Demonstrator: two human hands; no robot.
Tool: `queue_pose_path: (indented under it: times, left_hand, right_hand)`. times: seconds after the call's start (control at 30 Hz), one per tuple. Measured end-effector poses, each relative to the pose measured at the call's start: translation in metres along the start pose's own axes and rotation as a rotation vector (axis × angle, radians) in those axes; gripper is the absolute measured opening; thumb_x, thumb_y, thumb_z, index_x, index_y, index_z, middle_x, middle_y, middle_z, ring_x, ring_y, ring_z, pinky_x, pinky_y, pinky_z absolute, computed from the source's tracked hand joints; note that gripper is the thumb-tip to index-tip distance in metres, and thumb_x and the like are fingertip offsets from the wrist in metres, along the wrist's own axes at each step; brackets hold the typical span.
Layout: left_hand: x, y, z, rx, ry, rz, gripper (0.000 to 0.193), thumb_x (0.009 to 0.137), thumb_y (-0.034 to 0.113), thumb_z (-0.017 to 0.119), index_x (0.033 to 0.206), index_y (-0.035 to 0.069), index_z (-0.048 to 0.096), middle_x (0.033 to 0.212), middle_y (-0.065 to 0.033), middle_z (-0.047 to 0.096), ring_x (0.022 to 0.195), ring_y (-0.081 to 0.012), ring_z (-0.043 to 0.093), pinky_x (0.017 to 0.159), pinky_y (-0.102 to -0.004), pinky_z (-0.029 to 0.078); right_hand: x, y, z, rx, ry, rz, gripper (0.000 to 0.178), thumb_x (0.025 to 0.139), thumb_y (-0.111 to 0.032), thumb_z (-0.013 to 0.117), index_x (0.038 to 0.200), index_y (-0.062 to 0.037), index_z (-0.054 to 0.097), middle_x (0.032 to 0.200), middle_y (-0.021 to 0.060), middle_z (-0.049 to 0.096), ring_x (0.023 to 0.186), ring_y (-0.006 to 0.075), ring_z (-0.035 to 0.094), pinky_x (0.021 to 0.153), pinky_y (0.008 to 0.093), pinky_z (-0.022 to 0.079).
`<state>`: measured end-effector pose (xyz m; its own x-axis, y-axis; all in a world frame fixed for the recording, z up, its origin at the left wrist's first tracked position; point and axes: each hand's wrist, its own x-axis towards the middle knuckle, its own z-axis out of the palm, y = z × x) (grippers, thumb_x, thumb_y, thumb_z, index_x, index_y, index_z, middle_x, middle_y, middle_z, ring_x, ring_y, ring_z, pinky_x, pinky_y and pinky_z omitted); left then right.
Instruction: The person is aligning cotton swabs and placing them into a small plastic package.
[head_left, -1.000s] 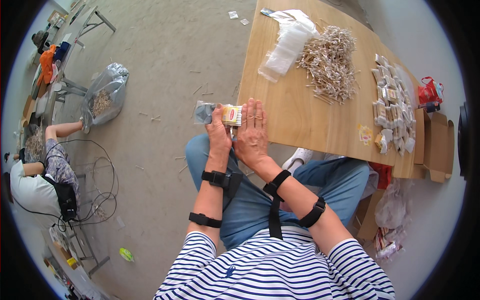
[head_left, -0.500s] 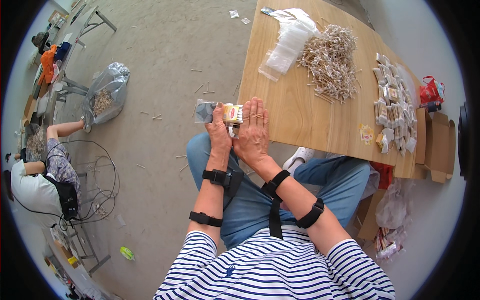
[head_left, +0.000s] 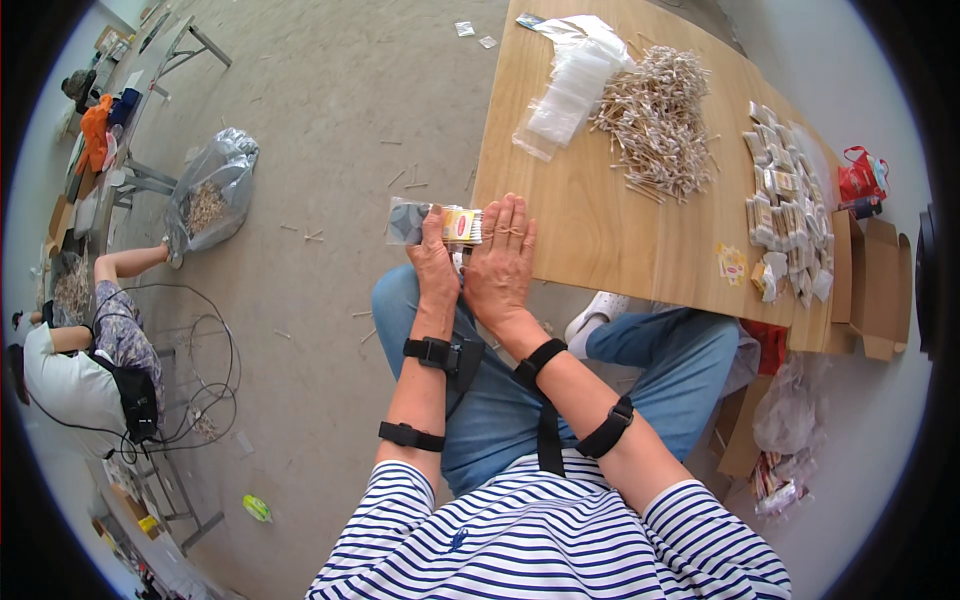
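Observation:
My left hand [head_left: 432, 268] is closed on a small clear bag of cotton swabs [head_left: 461, 225], its thumb across the top. A yellow and white label shows in the bag, and the white swab tips point right. The bag's clear end sticks out to the left of my thumb. My right hand [head_left: 503, 258], fingers stretched out flat and together, lies against the tip end of the swabs; its palm side is hidden. Both hands are over my knee, by the left edge of the wooden table [head_left: 560, 225].
On the table lie a heap of loose cotton swabs [head_left: 660, 125], flat clear bags [head_left: 572, 105], rows of filled swab packs [head_left: 788, 205] and yellow labels [head_left: 731, 262]. An open cardboard box [head_left: 880, 290] stands at right. Far left, another person [head_left: 85, 370] sits near a swab-filled plastic sack [head_left: 215, 190].
Both hands and the swab bag stay nearly in place. My right forearm has shifted slightly left, and the hand still rests flat against the swab tips.

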<state>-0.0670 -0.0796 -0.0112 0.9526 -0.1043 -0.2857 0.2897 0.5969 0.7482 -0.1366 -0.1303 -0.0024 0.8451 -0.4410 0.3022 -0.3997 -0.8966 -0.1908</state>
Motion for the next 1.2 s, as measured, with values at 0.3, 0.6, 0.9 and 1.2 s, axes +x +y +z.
queue_pose_path:
  times: [0.3, 0.6, 0.9, 1.2]
  left_hand:
    - [0.002, -0.002, -0.005, 0.013, -0.017, 0.026, 0.012, 0.097, 0.015, 0.066, 0.097, 0.003, 0.063, 0.090, 0.0010, 0.063, 0.077, -0.0076, 0.061, 0.068, -0.0262, 0.055]
    - [0.004, -0.003, -0.004, 0.019, -0.015, 0.040, 0.010, 0.096, 0.014, 0.067, 0.093, 0.005, 0.063, 0.088, 0.0024, 0.063, 0.075, -0.0069, 0.060, 0.067, -0.0261, 0.053]
    - [0.003, -0.002, -0.005, 0.035, -0.023, 0.045, 0.010, 0.095, 0.014, 0.069, 0.094, 0.007, 0.063, 0.089, 0.0025, 0.063, 0.076, -0.0071, 0.061, 0.068, -0.0255, 0.053]
    - [0.005, -0.003, -0.007, 0.100, -0.038, 0.115, 0.010, 0.097, 0.013, 0.067, 0.092, 0.004, 0.065, 0.089, 0.0031, 0.063, 0.078, -0.0057, 0.057, 0.069, -0.0251, 0.049]
  right_hand:
    - [0.002, 0.002, -0.019, 0.218, -0.055, 0.037, 0.099, 0.073, -0.019, 0.075, 0.152, 0.0106, 0.024, 0.159, 0.0283, 0.026, 0.152, 0.0420, 0.019, 0.123, 0.0515, 0.013]
    - [-0.005, 0.018, -0.034, 0.295, -0.084, 0.008, 0.108, 0.070, -0.026, 0.082, 0.153, 0.0073, 0.023, 0.159, 0.0268, 0.026, 0.152, 0.0404, 0.019, 0.123, 0.0525, 0.014]
    - [-0.025, 0.029, -0.049, 0.148, -0.199, -0.123, 0.115, 0.069, -0.036, 0.085, 0.153, 0.0087, 0.022, 0.161, 0.0274, 0.021, 0.154, 0.0394, 0.014, 0.123, 0.0551, 0.010]
    - [-0.026, 0.016, -0.038, 0.110, -0.191, -0.073, 0.113, 0.069, -0.034, 0.084, 0.153, 0.0102, 0.022, 0.161, 0.0294, 0.020, 0.153, 0.0414, 0.013, 0.124, 0.0522, 0.010]
